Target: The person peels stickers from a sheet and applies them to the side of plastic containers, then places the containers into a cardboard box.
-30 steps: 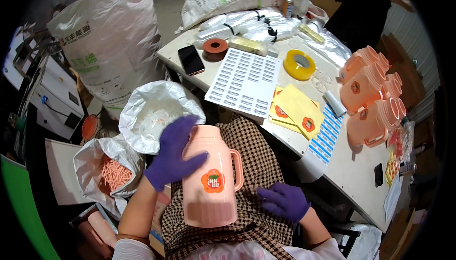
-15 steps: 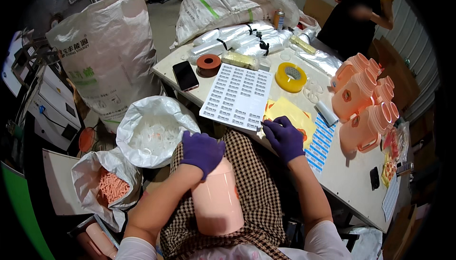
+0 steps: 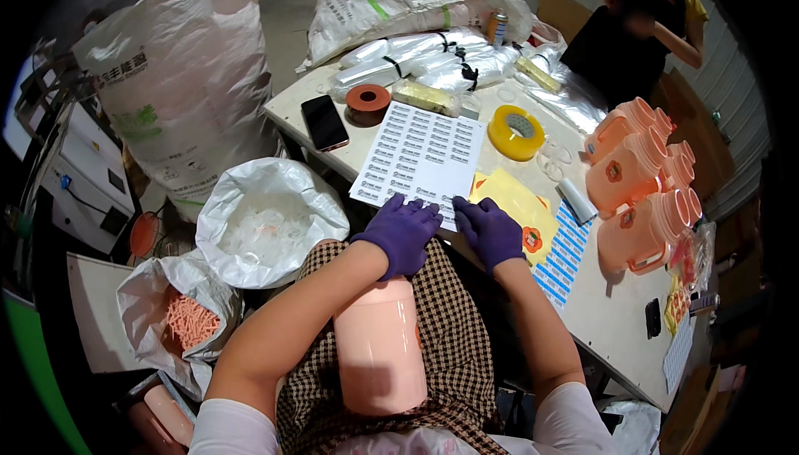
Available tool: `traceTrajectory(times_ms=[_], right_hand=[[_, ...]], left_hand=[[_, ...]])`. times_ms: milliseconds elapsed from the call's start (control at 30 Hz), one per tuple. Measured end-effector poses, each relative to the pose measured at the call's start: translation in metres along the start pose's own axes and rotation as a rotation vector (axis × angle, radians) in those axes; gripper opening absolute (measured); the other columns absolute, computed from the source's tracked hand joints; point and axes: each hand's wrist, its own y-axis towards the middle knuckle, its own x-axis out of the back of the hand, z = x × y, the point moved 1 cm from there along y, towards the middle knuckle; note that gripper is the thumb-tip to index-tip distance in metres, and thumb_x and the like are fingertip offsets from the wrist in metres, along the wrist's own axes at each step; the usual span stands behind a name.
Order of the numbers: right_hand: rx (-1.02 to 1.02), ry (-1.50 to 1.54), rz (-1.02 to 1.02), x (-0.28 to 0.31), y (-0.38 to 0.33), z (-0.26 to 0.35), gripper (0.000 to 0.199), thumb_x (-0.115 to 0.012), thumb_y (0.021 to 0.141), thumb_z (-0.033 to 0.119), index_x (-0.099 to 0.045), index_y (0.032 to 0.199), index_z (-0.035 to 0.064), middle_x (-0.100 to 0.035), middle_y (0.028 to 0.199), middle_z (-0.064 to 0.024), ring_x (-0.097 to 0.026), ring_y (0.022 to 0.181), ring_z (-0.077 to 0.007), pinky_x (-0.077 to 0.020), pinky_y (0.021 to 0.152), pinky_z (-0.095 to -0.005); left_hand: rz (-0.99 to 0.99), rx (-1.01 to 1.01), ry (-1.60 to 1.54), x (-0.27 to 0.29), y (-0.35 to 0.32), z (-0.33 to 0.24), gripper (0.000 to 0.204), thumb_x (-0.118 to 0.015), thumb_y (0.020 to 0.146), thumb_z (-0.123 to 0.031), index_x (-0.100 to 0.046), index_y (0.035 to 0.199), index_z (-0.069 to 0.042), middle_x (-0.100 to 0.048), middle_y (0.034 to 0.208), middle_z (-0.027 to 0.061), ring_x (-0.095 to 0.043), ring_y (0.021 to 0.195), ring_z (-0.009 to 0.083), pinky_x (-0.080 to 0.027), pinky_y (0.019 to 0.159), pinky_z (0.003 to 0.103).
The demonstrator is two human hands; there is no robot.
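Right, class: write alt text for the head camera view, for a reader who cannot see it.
Two purple-gloved hands, left hand and right hand, rest on the near edge of a white label sheet on a cluttered table. A pink plastic jug lies in the person's lap.

A pale tabletop (image 3: 620, 334) is being shown running diagonally from upper centre to lower right. Grey floor (image 3: 279, 18) is being seen at upper centre, and a corrugated wall (image 3: 724, 81) is being glimpsed at upper right.
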Motion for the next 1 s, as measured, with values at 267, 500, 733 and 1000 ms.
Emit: traceTrajectory(times_ms=[267, 500, 733, 1000], right_hand=[[0.037, 0.522, -0.399, 0.093, -0.027, 0.026, 0.028, -0.065, 0.094, 0.013, -0.069, 0.118, -0.0018, -0.057, 0.079, -0.0054, -0.055, 0.073, -0.0135, -0.0458, 0.066, -0.0285], [0.597, 0.220, -0.054, 0.075, -0.114, 0.117, 0.050, -0.076, 0.079, 0.019, -0.068, 0.127, 0.0288, -0.058, 0.086, -0.0020, -0.057, 0.064, -0.0192, -0.0461, 0.053, -0.0313], [0.585, 0.153, -0.048, 0.061, -0.122, 0.123, 0.050, -0.078, 0.077, 0.022, -0.068, 0.126, 0.0302, -0.060, 0.088, -0.0015, -0.056, 0.066, -0.0180, -0.0443, 0.053, -0.0312], [0.628, 0.089, -0.085, 0.058, -0.117, 0.119, 0.052, -0.077, 0.078, 0.024, -0.067, 0.129, 0.0305, -0.055, 0.086, 0.0004, -0.052, 0.064, -0.0159, -0.0423, 0.051, -0.0303]], left_hand=[[-0.360, 0.234, -0.731, 0.064, -0.053, 0.025, 0.038, -0.058, 0.094, -0.016, -0.065, 0.128, -0.003, -0.069, 0.116, 0.0191, -0.065, 0.103, 0.0298, -0.051, 0.093, 0.038], [-0.460, 0.363, -1.236, 0.031, -0.123, -0.007, 0.050, -0.050, 0.105, -0.022, -0.043, 0.145, 0.006, -0.054, 0.142, 0.0163, -0.051, 0.129, 0.0214, -0.039, 0.110, 0.035], [-0.461, 0.269, -1.143, 0.011, -0.139, -0.014, 0.060, -0.061, 0.099, -0.022, -0.039, 0.149, 0.001, -0.044, 0.150, 0.0211, -0.041, 0.141, 0.0331, -0.030, 0.118, 0.041], [-0.348, 0.123, -1.104, 0.003, -0.145, -0.003, 0.088, -0.075, 0.089, -0.032, -0.027, 0.155, 0.000, -0.033, 0.159, 0.0197, -0.029, 0.149, 0.0345, -0.023, 0.121, 0.043]])
